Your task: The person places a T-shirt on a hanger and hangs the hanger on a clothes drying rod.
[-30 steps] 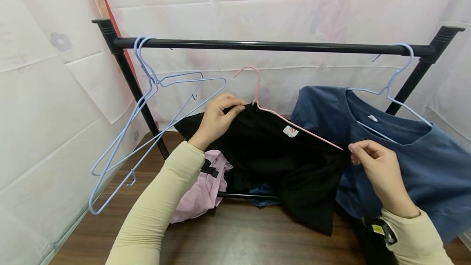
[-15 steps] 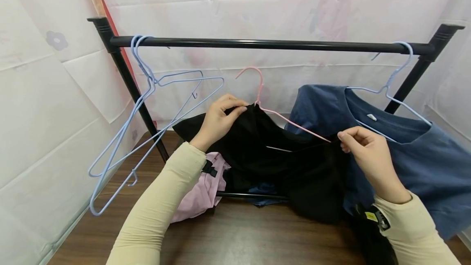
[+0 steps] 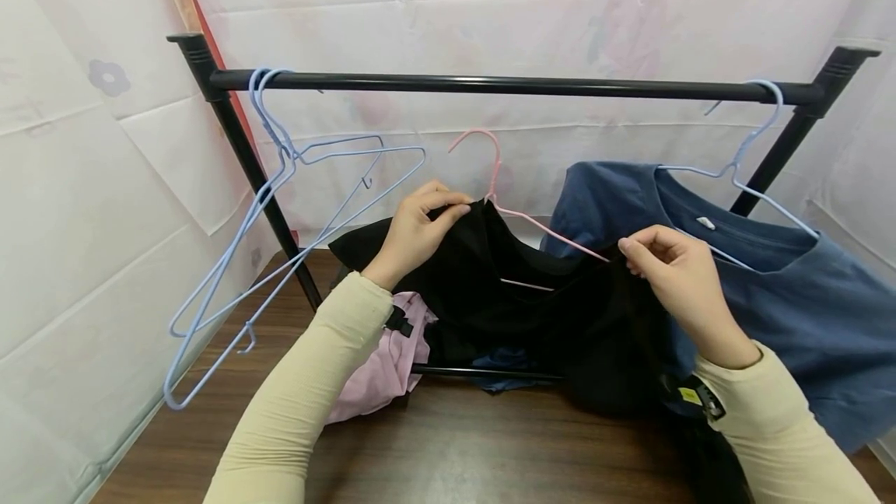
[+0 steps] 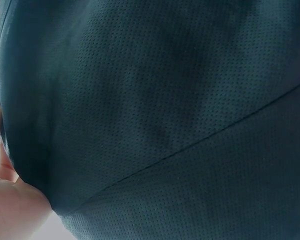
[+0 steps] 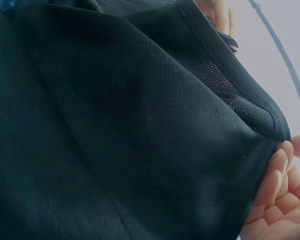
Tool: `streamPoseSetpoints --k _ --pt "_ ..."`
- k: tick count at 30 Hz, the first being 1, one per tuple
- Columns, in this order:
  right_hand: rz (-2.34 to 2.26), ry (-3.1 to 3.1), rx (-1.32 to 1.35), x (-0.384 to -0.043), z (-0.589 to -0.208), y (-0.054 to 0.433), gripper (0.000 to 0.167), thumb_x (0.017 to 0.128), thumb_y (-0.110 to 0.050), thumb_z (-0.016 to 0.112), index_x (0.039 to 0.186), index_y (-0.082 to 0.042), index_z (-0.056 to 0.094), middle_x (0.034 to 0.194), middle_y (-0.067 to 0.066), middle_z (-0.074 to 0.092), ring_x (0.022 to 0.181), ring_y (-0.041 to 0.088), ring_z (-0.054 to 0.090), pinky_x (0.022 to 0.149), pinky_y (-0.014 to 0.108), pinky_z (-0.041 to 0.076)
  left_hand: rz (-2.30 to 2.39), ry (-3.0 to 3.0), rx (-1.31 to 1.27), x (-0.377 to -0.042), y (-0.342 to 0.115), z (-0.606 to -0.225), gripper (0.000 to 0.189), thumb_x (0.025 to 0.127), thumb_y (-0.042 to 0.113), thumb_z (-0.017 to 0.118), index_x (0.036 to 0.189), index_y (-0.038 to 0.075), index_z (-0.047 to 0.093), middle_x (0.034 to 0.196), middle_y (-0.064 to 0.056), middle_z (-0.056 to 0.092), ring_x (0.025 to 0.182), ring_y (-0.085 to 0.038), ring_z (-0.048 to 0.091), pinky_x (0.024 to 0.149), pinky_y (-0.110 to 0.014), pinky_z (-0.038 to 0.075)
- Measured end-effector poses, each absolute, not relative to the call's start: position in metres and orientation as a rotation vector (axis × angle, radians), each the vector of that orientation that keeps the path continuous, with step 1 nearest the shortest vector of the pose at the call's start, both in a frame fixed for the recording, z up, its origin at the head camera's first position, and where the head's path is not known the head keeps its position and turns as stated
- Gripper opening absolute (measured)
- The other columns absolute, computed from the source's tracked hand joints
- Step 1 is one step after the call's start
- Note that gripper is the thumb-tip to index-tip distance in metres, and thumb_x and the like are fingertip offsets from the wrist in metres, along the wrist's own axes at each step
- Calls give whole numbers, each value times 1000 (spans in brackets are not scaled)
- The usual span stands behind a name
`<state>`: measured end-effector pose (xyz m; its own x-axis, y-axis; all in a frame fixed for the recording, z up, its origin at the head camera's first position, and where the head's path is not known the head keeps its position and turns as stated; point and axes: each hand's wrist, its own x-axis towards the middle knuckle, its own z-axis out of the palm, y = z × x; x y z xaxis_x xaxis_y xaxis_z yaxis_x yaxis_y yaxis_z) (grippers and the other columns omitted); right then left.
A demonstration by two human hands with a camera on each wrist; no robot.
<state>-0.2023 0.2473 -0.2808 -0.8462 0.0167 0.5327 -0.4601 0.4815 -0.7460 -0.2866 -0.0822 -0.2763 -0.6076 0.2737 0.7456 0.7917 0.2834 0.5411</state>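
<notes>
A black T-shirt [image 3: 595,333] of fine mesh cloth hangs between both hands, partly over a pink wire hanger [image 3: 495,166] whose hook stands free below the rail. My left hand [image 3: 422,230] pinches the shirt's neckline just left of the hook. With thumb and fingers, my right hand [image 3: 675,278] pinches its neck edge near the right end of the visible hanger arm. The hanger's lower bar shows through the neck opening; its left arm is hidden by cloth. In the right wrist view, the right hand [image 5: 280,195] grips a corner of the neckband. Dark cloth [image 4: 155,100] fills the left wrist view.
A black rail [image 3: 490,85] crosses above the hands. Blue wire hangers [image 3: 283,154] hang at its left end, a blue T-shirt [image 3: 784,317] on a blue hanger at its right. Pink cloth [image 3: 381,372] lies lower left, over the brown wooden surface [image 3: 476,449].
My right hand has moved left and upward with the shirt's neck edge. The neckline has slackened and opened, and its white label has gone from sight. The left hand has barely moved.
</notes>
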Motion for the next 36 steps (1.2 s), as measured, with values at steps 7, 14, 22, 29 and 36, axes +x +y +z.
streamPoseSetpoints --k 7,14,22,29,36 --pt "1190 -2289 436 -206 -274 234 17 93 -19 68 83 -5 69 63 -13 59 55 8 50 49 24 38 -1334 -2030 -965 -286 -77 -277 14 90 9 69 101 4 77 90 -10 68 91 -19 61 86 -28 48" --pt "1173 -2313 512 -211 -275 219 15 93 -18 68 81 -8 69 64 -9 58 53 9 48 48 23 39 -1311 -2055 -983 -284 -73 -279 14 91 11 69 102 8 77 89 -6 67 90 -16 61 85 -27 49" --pt "1116 -2394 500 -216 -279 217 15 93 -24 69 85 -12 72 63 -3 54 55 12 45 50 24 38 -1311 -2059 -993 -283 -72 -280 14 90 10 70 102 7 77 90 -5 67 92 -15 61 87 -28 49" --pt "1181 -2332 493 -214 -279 229 15 92 -21 70 84 -8 71 66 -11 60 57 8 52 52 22 41 -1308 -2083 -974 -285 -75 -282 15 91 11 69 103 8 77 91 -5 67 91 -14 61 85 -27 49" --pt "1060 -2275 484 -211 -285 249 9 91 -14 70 96 -6 73 75 -16 64 61 -3 53 56 14 41 -1312 -2081 -974 -285 -77 -283 15 91 12 69 103 9 77 89 -5 65 89 -14 60 83 -27 48"
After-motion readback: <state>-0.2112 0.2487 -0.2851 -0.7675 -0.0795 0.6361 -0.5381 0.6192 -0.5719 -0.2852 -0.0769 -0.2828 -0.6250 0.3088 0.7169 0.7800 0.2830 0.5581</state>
